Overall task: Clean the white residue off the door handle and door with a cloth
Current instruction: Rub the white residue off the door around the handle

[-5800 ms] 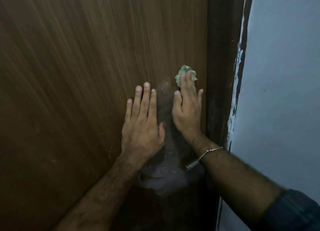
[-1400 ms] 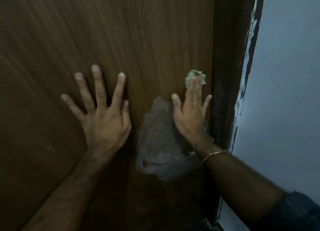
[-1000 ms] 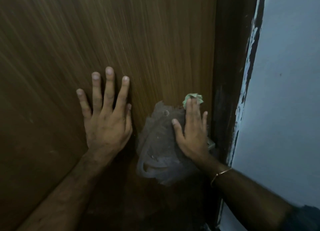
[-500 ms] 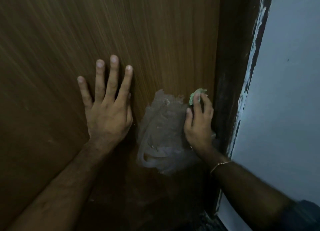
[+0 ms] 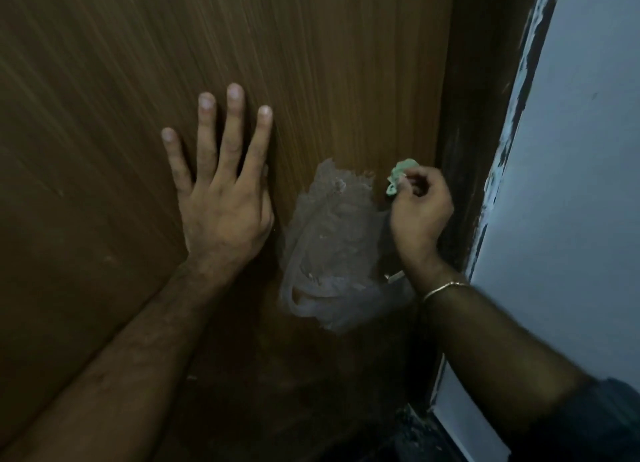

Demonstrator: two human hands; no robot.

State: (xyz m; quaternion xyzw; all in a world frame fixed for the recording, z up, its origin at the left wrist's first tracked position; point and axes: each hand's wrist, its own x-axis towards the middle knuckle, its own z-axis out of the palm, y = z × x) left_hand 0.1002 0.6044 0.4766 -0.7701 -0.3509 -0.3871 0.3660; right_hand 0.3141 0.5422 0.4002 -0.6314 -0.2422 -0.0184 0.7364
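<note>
right forearm, nearest: comes in from the lower right, dark sleeve (image 5: 588,423) at the elbow, thin bangle (image 5: 445,287) at the wrist.

left forearm: comes in from the lower left and runs up to the left hand.

plastic bag (image 5: 332,250): thin, clear, crumpled, hanging over the handle area near the door's right edge. the handle itself is hidden under it; only a small bright metal bit (image 5: 394,277) shows beside the right wrist.

right hand (image 5: 420,215): grip closed, fingers curled and pinching the cloth, at the bag's upper right, just inside the door's right edge.

cloth (image 5: 398,177): small green wad, bunched, sticking out above the fingertips and at or against the wood.

left hand (image 5: 225,198): grip open, fingers straight and spread, palm flat on the door (image 5: 329,63), left of the bag.

door frame (image 5: 474,115): dark, paint flaking along its far side, with a pale wall (image 5: 581,184) beyond.

risks, as judged:
- the wad is small, so knuckles or nails may scrape the wood in place of fabric.
- a stroke downward may snag the bag, pulling it loose or tearing it.
- with the handle covered, residue on it cannot be reached until the bag comes off.
- working so close to the frame, the cloth may pick up flaking paint and smear it on the wood.
- dim light makes missed patches likely.
</note>
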